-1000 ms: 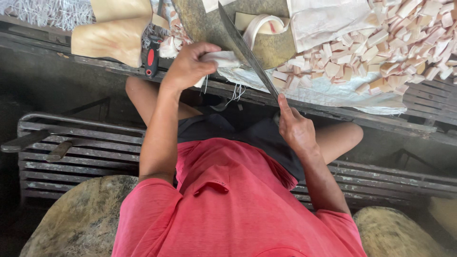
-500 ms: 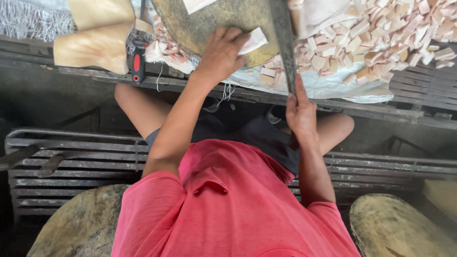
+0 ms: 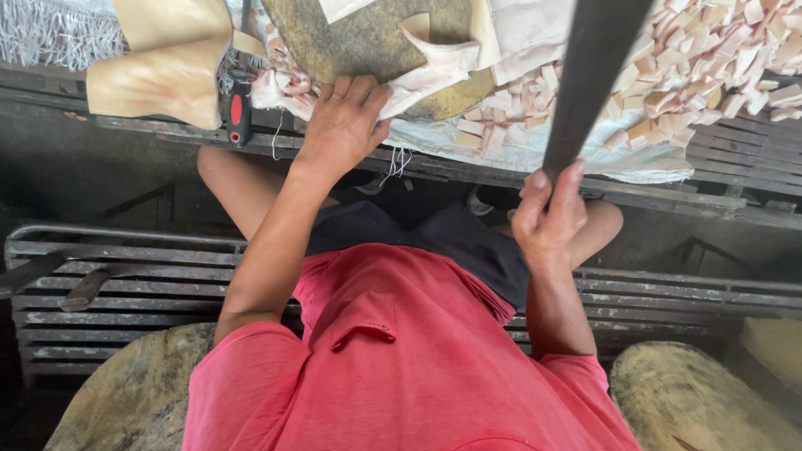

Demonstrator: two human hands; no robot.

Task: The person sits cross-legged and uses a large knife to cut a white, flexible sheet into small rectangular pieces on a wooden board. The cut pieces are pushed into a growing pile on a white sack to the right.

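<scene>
The left hand point(image 3: 344, 125) lies flat, fingers spread, pressing a pale strip point(image 3: 434, 67) against the round chopping block point(image 3: 368, 38). The strip runs from the fingertips toward one o'clock across the block's near edge. The right hand point(image 3: 547, 213) is closed around the handle end of a long dark blade point(image 3: 589, 75), which rises toward twelve o'clock, well apart from the strip at its three o'clock side. Cut pale pieces point(image 3: 710, 58) are heaped beyond the blade.

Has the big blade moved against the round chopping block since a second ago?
Yes. The blade swung from lying diagonally across the round block to upright beside its right edge, held in the right hand.
</scene>
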